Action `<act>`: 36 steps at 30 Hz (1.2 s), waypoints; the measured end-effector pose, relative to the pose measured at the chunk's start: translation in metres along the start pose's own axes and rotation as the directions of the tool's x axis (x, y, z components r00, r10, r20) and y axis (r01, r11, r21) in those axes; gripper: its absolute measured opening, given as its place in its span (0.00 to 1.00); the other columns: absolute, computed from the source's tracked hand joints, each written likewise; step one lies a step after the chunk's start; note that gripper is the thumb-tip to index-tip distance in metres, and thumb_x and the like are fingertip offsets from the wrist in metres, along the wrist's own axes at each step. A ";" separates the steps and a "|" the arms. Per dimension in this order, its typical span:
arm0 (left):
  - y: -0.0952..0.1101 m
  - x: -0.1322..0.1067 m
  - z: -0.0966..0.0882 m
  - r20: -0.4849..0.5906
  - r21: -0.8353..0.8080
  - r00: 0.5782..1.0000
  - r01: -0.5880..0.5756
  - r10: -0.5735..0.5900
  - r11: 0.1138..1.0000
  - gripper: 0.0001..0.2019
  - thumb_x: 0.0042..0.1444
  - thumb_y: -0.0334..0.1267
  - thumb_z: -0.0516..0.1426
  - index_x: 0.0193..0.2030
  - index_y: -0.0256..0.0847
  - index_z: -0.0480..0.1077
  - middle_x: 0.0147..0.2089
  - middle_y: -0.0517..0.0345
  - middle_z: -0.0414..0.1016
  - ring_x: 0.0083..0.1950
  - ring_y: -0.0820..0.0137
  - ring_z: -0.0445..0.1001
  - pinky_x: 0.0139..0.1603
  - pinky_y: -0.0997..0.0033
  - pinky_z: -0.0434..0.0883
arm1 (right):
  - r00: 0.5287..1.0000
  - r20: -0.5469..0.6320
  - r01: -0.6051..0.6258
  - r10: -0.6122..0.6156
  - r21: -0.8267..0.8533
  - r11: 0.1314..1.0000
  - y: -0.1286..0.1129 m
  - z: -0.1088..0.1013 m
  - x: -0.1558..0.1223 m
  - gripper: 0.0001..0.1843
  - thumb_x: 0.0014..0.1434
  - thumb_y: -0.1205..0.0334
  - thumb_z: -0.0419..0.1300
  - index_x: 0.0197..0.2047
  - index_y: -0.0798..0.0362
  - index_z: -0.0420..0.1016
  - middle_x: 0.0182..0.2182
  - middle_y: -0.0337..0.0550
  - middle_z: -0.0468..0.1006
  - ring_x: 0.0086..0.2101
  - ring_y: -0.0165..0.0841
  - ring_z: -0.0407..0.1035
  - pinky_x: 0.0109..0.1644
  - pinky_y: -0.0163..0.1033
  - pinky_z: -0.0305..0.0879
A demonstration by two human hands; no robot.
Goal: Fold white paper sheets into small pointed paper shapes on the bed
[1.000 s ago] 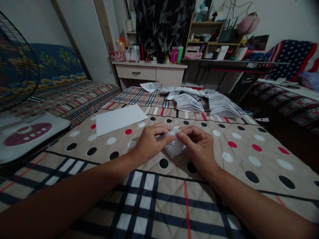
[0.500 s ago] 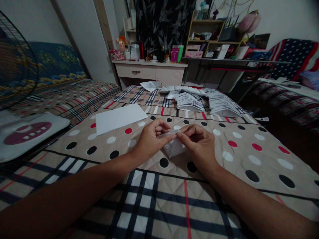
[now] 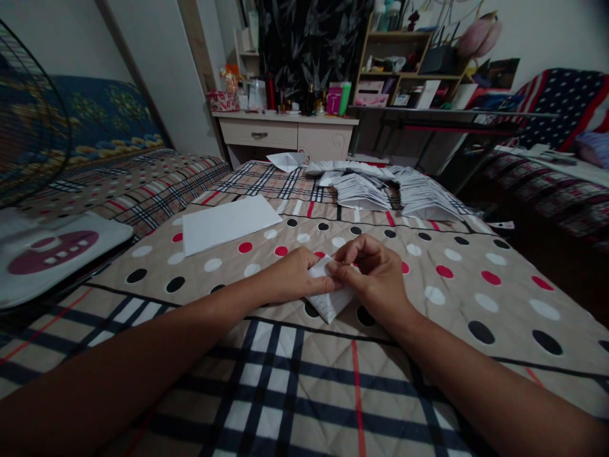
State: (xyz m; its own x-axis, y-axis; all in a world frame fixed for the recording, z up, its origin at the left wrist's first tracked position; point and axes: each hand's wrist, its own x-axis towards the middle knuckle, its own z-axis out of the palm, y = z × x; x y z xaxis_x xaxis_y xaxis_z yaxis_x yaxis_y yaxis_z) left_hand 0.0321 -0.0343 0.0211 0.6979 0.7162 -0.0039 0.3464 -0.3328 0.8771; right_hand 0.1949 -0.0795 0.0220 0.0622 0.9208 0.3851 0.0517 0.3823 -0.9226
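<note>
A small folded piece of white paper (image 3: 328, 303) lies on the quilted bed cover (image 3: 295, 381) in front of me. My left hand (image 3: 295, 278) presses down on its left side with the fingers closed over it. My right hand (image 3: 375, 276) pinches the paper's top edge between thumb and fingertips. The two hands touch each other over the paper. A stack of flat white sheets (image 3: 228, 222) lies further off to the left.
Rows of folded white paper pieces (image 3: 380, 190) are spread at the far end of the bed. A fan grille (image 3: 28, 127) and a white pad (image 3: 52, 251) sit at the left. A dresser (image 3: 285, 130) and shelves (image 3: 404, 70) stand behind.
Both hands have lowered the paper from slightly above the cover down onto it and moved a little nearer to me. My left hand now presses flat on it.
</note>
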 end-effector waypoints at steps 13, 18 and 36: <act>-0.002 0.008 0.005 -0.613 -0.319 0.787 -0.167 -0.069 0.933 0.16 0.50 0.48 0.63 0.30 0.33 0.76 0.28 0.55 0.77 0.28 0.71 0.72 0.29 0.75 0.68 | 0.955 0.103 -0.289 0.278 0.120 0.950 0.016 0.001 0.007 0.25 0.42 0.48 0.72 0.38 0.53 0.71 0.28 0.38 0.75 0.26 0.29 0.68 0.30 0.35 0.66; -0.005 0.008 0.009 -0.624 -0.305 0.780 -0.179 -0.054 0.935 0.16 0.50 0.49 0.64 0.31 0.34 0.77 0.30 0.55 0.79 0.30 0.70 0.74 0.31 0.74 0.69 | 0.943 0.090 -0.328 0.321 0.083 0.941 0.012 0.004 0.003 0.20 0.43 0.50 0.72 0.25 0.54 0.69 0.19 0.35 0.71 0.20 0.25 0.62 0.23 0.31 0.58; -0.003 0.009 0.014 -0.711 -0.330 0.697 -0.212 -0.095 0.920 0.18 0.51 0.51 0.63 0.28 0.33 0.74 0.27 0.58 0.76 0.28 0.72 0.72 0.28 0.76 0.67 | 0.949 0.145 -0.274 0.281 -0.063 0.960 0.009 0.007 -0.005 0.19 0.56 0.50 0.63 0.22 0.54 0.68 0.17 0.37 0.69 0.18 0.26 0.63 0.21 0.32 0.56</act>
State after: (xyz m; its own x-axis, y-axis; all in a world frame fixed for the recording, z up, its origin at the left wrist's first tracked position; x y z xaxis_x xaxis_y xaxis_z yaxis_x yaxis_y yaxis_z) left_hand 0.0463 -0.0350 0.0112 0.0075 0.9668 0.2554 -0.0360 -0.2550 0.9663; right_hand 0.1878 -0.0806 0.0116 -0.0714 0.9921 0.1028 0.0958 0.1094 -0.9894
